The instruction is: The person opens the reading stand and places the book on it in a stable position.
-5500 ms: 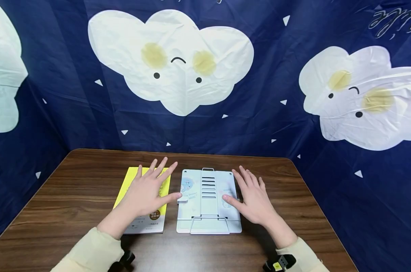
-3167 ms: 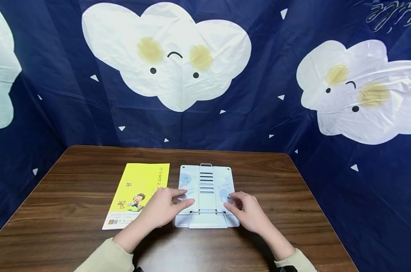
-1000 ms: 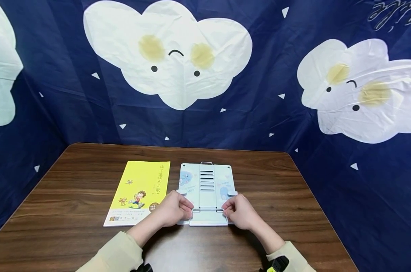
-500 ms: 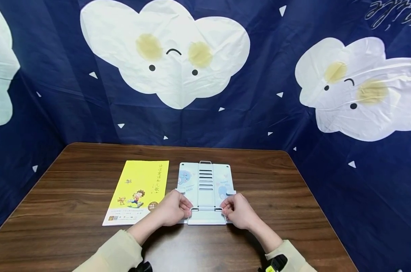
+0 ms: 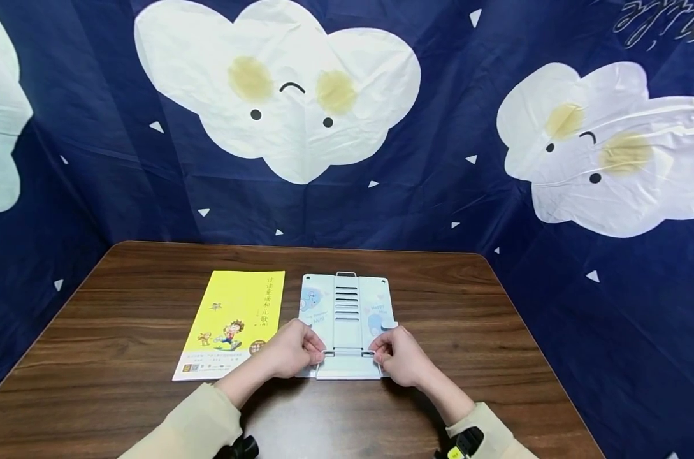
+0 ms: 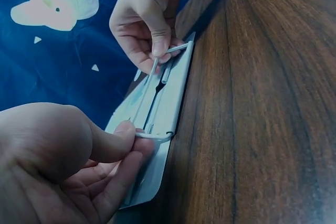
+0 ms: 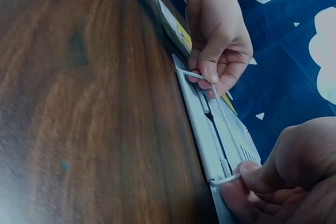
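A pale blue book stand (image 5: 347, 331) with printed cartoon figures and a slotted middle strip lies flat on the table. Across its lower part runs a bent wire support (image 6: 145, 95), raised slightly off the plate in the wrist views. My left hand (image 5: 294, 349) pinches one corner of this wire between thumb and fingers. At the opposite corner, my right hand (image 5: 402, 358) pinches it the same way. A small page clip (image 5: 389, 326) shows at the stand's right edge; the left edge is partly covered by my hand.
Left of the stand lies a yellow book (image 5: 238, 312) with a white lower band, its lower right corner behind my left forearm. The brown wood-grain table (image 5: 438, 299) reaches back to a dark blue cloth (image 5: 255, 204) printed with clouds.
Both hands first hovered spread above the book and stand, then moved to the stand's sides, then down to pinch the wire support. Over the last second the hands have barely moved.
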Demonstrator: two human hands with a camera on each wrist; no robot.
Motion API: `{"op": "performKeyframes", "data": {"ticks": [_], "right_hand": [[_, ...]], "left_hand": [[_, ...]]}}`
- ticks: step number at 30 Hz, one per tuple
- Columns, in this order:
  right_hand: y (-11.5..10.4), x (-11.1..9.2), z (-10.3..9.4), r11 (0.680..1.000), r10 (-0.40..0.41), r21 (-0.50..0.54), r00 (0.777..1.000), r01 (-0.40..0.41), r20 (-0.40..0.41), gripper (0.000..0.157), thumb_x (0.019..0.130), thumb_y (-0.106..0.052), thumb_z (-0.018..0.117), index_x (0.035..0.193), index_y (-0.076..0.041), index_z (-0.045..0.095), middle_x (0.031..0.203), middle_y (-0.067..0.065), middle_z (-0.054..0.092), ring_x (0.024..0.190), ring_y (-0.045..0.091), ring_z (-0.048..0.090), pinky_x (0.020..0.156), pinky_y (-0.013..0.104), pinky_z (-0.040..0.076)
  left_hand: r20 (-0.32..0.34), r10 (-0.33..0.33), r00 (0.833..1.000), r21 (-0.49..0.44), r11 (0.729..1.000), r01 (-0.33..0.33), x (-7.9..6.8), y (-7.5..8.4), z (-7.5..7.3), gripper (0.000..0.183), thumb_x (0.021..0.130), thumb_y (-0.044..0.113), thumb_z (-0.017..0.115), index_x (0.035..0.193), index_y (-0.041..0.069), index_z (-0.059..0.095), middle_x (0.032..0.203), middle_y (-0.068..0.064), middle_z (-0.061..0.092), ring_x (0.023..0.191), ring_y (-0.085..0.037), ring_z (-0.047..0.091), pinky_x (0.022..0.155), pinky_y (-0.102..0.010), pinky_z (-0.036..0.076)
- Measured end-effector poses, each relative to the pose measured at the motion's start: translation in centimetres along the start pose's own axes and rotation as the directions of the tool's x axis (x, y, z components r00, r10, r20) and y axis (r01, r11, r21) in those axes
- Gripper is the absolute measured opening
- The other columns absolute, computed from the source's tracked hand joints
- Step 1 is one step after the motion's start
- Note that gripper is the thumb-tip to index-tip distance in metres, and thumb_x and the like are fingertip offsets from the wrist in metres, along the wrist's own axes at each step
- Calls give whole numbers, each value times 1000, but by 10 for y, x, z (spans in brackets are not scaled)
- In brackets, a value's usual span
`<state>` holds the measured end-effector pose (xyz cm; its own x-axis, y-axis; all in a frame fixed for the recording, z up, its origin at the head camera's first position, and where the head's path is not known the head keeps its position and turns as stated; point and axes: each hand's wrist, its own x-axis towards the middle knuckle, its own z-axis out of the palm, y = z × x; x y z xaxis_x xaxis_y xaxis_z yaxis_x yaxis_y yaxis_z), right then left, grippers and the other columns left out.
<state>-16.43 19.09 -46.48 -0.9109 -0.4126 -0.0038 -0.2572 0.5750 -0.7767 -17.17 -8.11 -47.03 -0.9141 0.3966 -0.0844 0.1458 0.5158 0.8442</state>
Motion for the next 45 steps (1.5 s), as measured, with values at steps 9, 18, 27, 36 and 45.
{"op": "performKeyframes", "data": {"ticks": [9,18,27,36,45], "right_hand": [[2,-1,4,999,35,26,999,-34,-36,22,83,22,58,85,3,70,70,-1,58,65,8,53,57,20,42],[0,-6,5,999,37,42,997,-35,-64,21,84,21,61,89,3,70,72,2,59,66,12,54,58,21,42],[-1,-10,5,999,16,38,997,-13,-79,20,84,20,64,89,1,70,70,1,58,63,9,53,57,21,42],[-4,-15,9,999,18,37,994,-14,-106,22,83,22,63,88,1,68,72,2,59,66,10,55,59,22,45],[-5,-22,12,1000,6,26,989,-2,-146,25,82,23,64,86,-1,67,72,-1,59,68,9,56,61,22,48]], "left_hand": [[-19,-24,1000,13,1000,24,-1,1,4,12,87,-2,83,84,7,76,71,4,67,68,-11,64,66,-28,53],[-55,8,998,60,998,-5,-7,6,7,13,88,-2,81,83,8,75,70,7,66,68,-9,63,67,-27,53],[-89,57,994,93,994,-48,-13,9,8,21,83,-5,82,80,13,72,69,8,64,67,-9,62,66,-26,53],[-108,85,991,159,985,-67,-19,15,9,25,82,-8,80,78,14,69,68,9,62,67,-7,60,66,-26,52],[-149,126,981,300,951,-76,-24,15,14,32,78,-10,73,76,21,67,65,18,58,66,0,56,66,-26,50]]}}
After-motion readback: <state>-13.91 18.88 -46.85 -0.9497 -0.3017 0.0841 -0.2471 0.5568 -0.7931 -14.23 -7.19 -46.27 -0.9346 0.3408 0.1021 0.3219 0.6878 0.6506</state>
